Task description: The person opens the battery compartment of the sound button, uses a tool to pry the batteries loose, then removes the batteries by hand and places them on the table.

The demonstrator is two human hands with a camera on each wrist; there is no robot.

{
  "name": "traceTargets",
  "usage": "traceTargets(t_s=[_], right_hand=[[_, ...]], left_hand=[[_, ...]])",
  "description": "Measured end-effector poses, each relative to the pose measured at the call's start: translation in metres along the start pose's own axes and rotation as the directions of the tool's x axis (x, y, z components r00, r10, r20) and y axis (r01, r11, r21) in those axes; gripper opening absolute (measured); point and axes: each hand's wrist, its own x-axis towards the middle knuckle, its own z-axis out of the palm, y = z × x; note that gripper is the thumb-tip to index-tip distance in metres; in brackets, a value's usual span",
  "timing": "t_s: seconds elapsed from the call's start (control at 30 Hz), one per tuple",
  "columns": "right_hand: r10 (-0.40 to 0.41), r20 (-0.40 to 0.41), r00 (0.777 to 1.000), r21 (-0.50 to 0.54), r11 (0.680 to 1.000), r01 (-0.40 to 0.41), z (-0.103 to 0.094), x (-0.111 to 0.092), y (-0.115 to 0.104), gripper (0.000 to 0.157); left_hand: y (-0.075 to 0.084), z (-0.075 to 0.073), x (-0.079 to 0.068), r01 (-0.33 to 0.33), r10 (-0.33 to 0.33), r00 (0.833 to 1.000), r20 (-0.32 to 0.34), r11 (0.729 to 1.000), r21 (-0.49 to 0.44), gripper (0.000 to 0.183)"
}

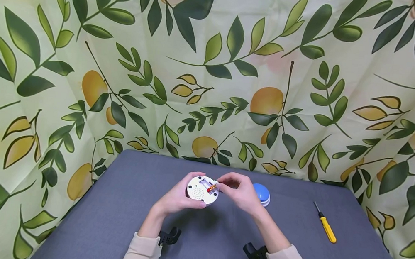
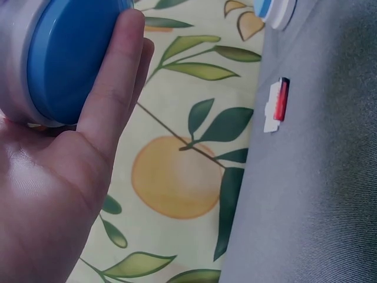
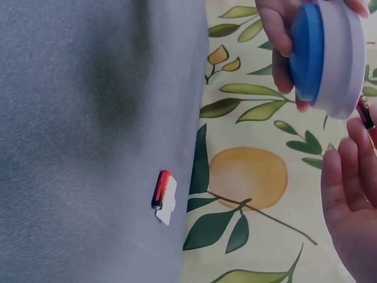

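My left hand (image 1: 181,193) grips a round push button by its sides, its white underside (image 1: 197,192) turned up toward the head camera. That underside has dark feet, speaker holes and an uncovered battery compartment (image 1: 204,183). In the left wrist view the button's blue dome (image 2: 76,62) faces the left palm and fingers. My right hand (image 1: 238,191) pinches a red and black AA-type battery (image 1: 212,187), tilted with its far end over the compartment. The right wrist view shows this battery (image 3: 365,112) partly cut off at the frame's edge.
On the grey table (image 1: 143,173) lie another red and black battery (image 3: 161,190) and a small white cover (image 3: 168,205), side by side. A second blue and white button (image 1: 262,194) stands behind the right hand. Farther right lies a yellow-handled screwdriver (image 1: 327,228). Leaf-print cloth surrounds the table.
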Motion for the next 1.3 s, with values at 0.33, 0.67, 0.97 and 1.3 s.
traceTargets(t_s=[0.33,0.67,0.97,1.3], right_hand=[[-0.006,-0.001,1.0,0.039,0.999,0.006,-0.005,-0.005,0.018,0.013],[0.023,-0.008,1.0,0.093,0.995,-0.022,-0.01,-0.008,0.03,0.016],[0.118,-0.066,0.991,0.178,0.978,-0.104,-0.013,-0.007,0.042,0.019],[0.21,-0.138,0.968,0.156,0.97,-0.188,-0.007,0.002,0.062,0.021]], left_hand=[[0.0,-0.001,0.0,0.012,-0.012,1.0,-0.016,1.0,0.001,0.083],[-0.001,-0.002,0.0,0.007,-0.007,1.0,-0.02,1.0,-0.001,0.082],[-0.001,-0.004,-0.001,0.004,-0.004,0.999,-0.034,1.0,0.0,0.084],[0.0,-0.006,-0.002,-0.012,0.012,0.999,-0.042,1.0,0.001,0.084]])
